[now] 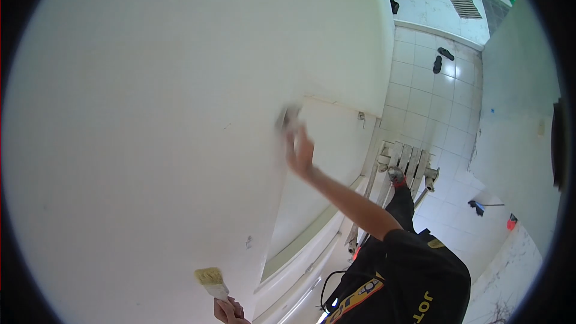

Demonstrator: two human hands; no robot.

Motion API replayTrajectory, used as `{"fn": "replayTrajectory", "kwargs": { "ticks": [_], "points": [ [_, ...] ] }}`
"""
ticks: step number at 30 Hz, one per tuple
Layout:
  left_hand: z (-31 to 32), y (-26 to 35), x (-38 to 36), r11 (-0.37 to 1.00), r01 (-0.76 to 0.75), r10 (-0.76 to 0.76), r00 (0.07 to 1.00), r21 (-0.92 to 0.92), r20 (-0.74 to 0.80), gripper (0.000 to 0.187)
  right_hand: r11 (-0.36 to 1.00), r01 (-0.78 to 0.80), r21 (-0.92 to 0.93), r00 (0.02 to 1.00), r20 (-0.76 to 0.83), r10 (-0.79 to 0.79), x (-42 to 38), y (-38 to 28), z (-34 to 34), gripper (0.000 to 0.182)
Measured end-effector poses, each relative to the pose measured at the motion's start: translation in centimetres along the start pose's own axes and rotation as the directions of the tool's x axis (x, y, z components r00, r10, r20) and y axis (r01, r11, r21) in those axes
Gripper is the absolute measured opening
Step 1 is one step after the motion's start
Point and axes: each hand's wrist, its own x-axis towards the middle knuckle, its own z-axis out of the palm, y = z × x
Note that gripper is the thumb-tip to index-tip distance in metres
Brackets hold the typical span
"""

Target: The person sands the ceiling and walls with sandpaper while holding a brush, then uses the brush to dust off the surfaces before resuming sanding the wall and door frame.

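My left hand (228,310) at the bottom edge is closed round the handle of a paintbrush (209,276) with pale yellow bristles, which point up and to the left. Higher up, my right hand (301,149) reaches across to the white wall (150,114). Between its fingers is a small greyish thing (288,117), smeared by motion, at the wall by the upper corner of a recessed panel (330,144). Its exact kind does not show. Small dark marks and a rough patch (249,242) show on the wall.
My shoe (395,174) stands on a slatted, paint-spotted platform (409,161) above the tiled floor (420,90). Dark slippers (437,64) and a striped mat (461,1) lie beyond. A long-handled tool with a dark head (476,207) lies at right. A metal fitting (361,116) is on the panel.
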Motion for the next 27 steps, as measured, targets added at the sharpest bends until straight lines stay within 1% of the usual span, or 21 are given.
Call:
{"fn": "replayTrajectory", "kwargs": {
  "ticks": [2,3,4,5,6,7,8,9,12,13,14,15,16,18,20,21,22,23,24,26,27],
  "points": [
    [0.2,-0.3,0.1,1.0,-0.015,0.015,1.0,0.004,0.017,0.028,0.973,-0.144,0.179,0.981,-0.101,0.164,6.5,-2.0,0.2,0.021],
    [0.3,-0.2,0.2,0.999,-0.032,0.032,0.999,0.01,0.029,0.028,0.973,-0.143,0.18,0.98,-0.109,0.164,5.7,-2.2,0.6,0.021],
    [0.5,0.0,0.6,0.999,-0.038,0.038,0.998,0.013,0.041,0.028,0.996,0.001,0.088,0.998,-0.066,0.005,3.4,-2.3,0.9,0.024],
    [1.0,0.1,0.8,1.0,-0.03,0.03,0.999,0.005,0.038,0.028,0.989,0.15,-0.002,0.989,-0.006,-0.15,0.8,-2.3,0.8,0.028],
    [1.5,0.2,0.9,1.0,-0.016,0.017,0.999,-0.008,0.031,0.028,0.974,0.225,-0.003,0.963,0.15,-0.222,-2.8,-1.4,0.4,0.054],
    [1.9,0.2,1.2,1.0,-0.016,0.016,0.999,-0.009,0.038,0.028,0.983,0.173,0.058,0.938,0.294,-0.183,-6.2,-1.3,-0.4,0.047],
    [2.4,0.0,1.6,0.999,-0.028,0.031,0.996,-0.037,0.085,0.029,0.936,0.33,0.125,0.852,0.387,-0.352,-7.9,-0.7,-1.5,0.034],
    [2.8,0.1,1.9,0.997,-0.039,0.047,0.99,-0.063,0.13,0.029,0.894,0.405,0.193,0.806,0.385,-0.449,-8.0,-0.7,-2.1,0.024],
    [3.6,0.6,1.9,0.999,-0.018,0.023,0.989,-0.036,0.145,0.03,0.883,0.449,0.138,0.8,0.378,-0.465,-5.1,0.5,-3.2,0.02],
    [3.6,0.7,1.6,0.999,-0.018,0.022,0.989,-0.034,0.145,0.03,0.905,0.418,0.078,0.857,0.297,-0.422,-4.1,0.8,-2.7,0.02],
    [3.7,0.6,1.4,0.999,-0.013,0.017,0.991,-0.031,0.133,0.03,0.951,0.301,0.073,0.936,0.17,-0.309,-1.7,0.4,-1.9,0.02],
    [3.8,0.6,1.2,0.999,-0.008,0.011,0.992,-0.031,0.122,0.03,0.98,0.183,0.082,0.982,0.04,-0.187,0.6,-0.8,-0.9,0.021],
    [3.7,0.2,1.1,0.999,-0.008,0.013,0.992,-0.039,0.124,0.03,0.979,0.19,0.078,0.98,0.04,-0.194,1.9,-2.5,-0.2,0.021],
    [3.2,-0.7,0.8,0.998,0.004,0.006,0.989,-0.062,0.149,0.03,0.992,0.021,0.127,1.0,-0.021,-0.019,3.2,-5.4,0.9,0.022],
    [3.6,-1.0,0.8,0.997,0.024,-0.011,0.987,-0.08,0.161,0.03,0.981,0.177,0.075,0.963,0.191,-0.188,-0.9,-5.6,1.5,0.032],
    [3.9,-1.2,0.9,0.995,0.036,-0.02,0.986,-0.097,0.165,0.029,0.982,0.179,0.065,0.964,0.188,-0.189,-2.5,-5.4,0.9,0.032],
    [4.2,-1.3,1.0,0.994,0.038,-0.02,0.985,-0.101,0.173,0.029,0.918,0.358,0.169,0.88,0.269,-0.392,-3.8,-5.0,-0.1,0.033],
    [4.5,-1.5,1.1,0.993,0.022,0.0,0.982,-0.115,0.187,0.029,0.812,0.509,0.284,0.747,0.323,-0.581,-4.5,-4.3,-0.9,0.035],
    [4.7,-1.7,1.2,0.992,0.004,0.021,0.98,-0.129,0.199,0.028,0.81,0.516,0.277,0.745,0.322,-0.585,-4.5,-2.6,-1.6,0.035],
    [4.4,-2.9,1.3,0.988,0.014,0.019,0.977,-0.153,0.211,0.027,0.842,0.529,0.109,0.775,0.344,-0.531,-3.8,1.2,-2.8,0.028],
    [4.2,-3.5,1.1,0.986,0.028,0.008,0.976,-0.164,0.219,0.027,0.931,0.365,0.025,0.903,0.232,-0.361,-2.6,1.2,-2.4,0.021]
  ]
}}
